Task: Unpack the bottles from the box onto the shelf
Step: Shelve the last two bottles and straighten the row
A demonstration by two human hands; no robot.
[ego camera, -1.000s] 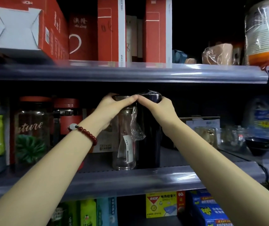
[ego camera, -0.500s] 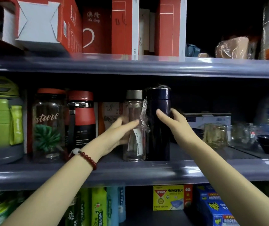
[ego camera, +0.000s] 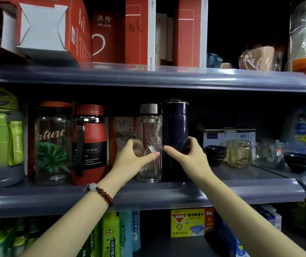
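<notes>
On the grey metal shelf [ego camera: 167,193], a clear glass bottle with a brushed-metal cap [ego camera: 149,143] stands upright, still in a thin plastic sleeve with a paper tag. Touching its right side stands a tall dark navy insulated flask [ego camera: 175,134], also upright. To the left of the glass bottle, with a gap between, is a red bottle with a black strap [ego camera: 90,143], and further left a clear jar printed with a green leaf [ego camera: 52,143]. To the right of the navy flask, well apart, sit stacked dark bowls [ego camera: 215,153] and an amber glass mug [ego camera: 238,153].

The left hand [ego camera: 133,160] curls around the lower half of the glass bottle, thumb behind and fingers wrapping the front. The right hand [ego camera: 191,156] cups the navy flask at mid-height, index finger on its front and thumb on its right side.

The glass bottle is likely light but fragile, and its loose plastic wrap could slide under the fingers, so a firm hold around the body, below the cap, seems safest. The flask looks rigid, heavier and glossy-smooth; gripping around its middle should keep it from tipping against its neighbour.
</notes>
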